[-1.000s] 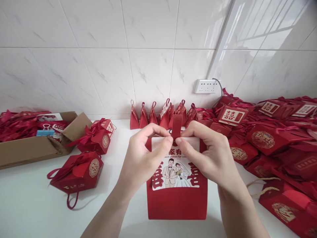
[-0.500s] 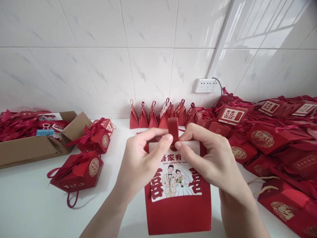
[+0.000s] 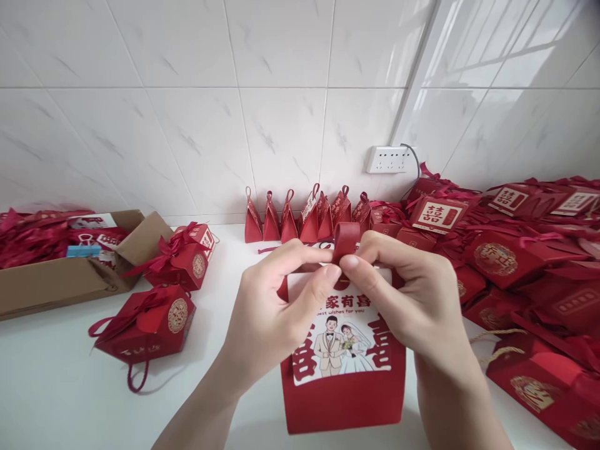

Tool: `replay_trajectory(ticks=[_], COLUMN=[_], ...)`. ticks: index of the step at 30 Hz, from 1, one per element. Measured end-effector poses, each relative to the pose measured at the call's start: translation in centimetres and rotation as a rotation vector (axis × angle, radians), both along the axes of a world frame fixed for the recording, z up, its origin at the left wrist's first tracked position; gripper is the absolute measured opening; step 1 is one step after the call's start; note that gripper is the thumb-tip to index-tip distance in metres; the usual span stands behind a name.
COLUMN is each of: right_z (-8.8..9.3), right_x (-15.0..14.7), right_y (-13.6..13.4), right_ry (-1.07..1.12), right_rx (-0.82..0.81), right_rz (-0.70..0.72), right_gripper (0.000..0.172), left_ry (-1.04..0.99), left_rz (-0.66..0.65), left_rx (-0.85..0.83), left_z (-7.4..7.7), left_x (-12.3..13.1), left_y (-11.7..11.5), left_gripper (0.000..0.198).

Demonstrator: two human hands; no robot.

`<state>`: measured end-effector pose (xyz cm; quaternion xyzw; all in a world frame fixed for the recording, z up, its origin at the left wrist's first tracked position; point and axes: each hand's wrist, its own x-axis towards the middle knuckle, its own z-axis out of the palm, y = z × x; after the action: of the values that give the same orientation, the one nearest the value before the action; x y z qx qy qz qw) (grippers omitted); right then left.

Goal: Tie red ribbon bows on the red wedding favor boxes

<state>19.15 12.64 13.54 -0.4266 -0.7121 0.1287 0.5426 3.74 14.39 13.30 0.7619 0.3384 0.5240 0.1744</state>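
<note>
A red gift box point(image 3: 347, 403) stands upright in front of me, its white card point(image 3: 342, 344) printed with a bride and groom. From its top rises a looped red strap handle point(image 3: 347, 236). My left hand point(image 3: 281, 306) pinches the base of this handle from the left with thumb and forefinger. On the other side, my right hand point(image 3: 407, 294) is closed on the same strap, its thumb almost touching the left one. The fingers and card cover part of the box's upper front.
Several small red triangular boxes point(image 3: 287, 226) line the tiled wall. Red ribboned boxes point(image 3: 510, 256) are piled on the right. At left are an open cardboard carton point(image 3: 60, 290) and two red boxes, one with a loop point(image 3: 150, 331). A power strip point(image 3: 391, 160) hangs on the wall.
Both hands and the box have shifted slightly right. The strap, upright and narrow before, now curves over in a wider loop above my fingers.
</note>
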Motion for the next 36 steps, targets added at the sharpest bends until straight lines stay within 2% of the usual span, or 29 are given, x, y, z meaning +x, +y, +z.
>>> replay_trajectory(ticks=[7, 16, 23, 28, 36], right_z=[0.1, 0.1, 0.3, 0.3, 0.4], right_x=[-0.3, -0.4, 0.2, 0.5, 0.9], right_y=[0.1, 0.1, -0.2, 0.3, 0.8], right_ry=[0.044, -0.007, -0.118, -0.135, -0.152], right_rx=[-0.052, -0.044, -0.063, -0.056, -0.099], right_rz=[-0.050, -0.066, 0.059, 0.083, 0.113], right_gripper=[0.029, 0.031, 0.016, 0.011, 0.011], left_ry=[0.034, -0.041, -0.038, -0.033, -0.060], left_rz=[-0.010, 0.001, 0.166, 0.161, 0.183], left_rx=[-0.066, -0.166, -0.087, -0.044, -0.049], left_z=[0.1, 0.3, 0.1, 0.0, -0.6], left_x=[-0.3, 0.1, 0.0, 0.3, 0.9], left_y=[-0.1, 0.1, -0.1, -0.1, 0.1], left_gripper=[0.013, 0.012, 0.017, 0.015, 0.014])
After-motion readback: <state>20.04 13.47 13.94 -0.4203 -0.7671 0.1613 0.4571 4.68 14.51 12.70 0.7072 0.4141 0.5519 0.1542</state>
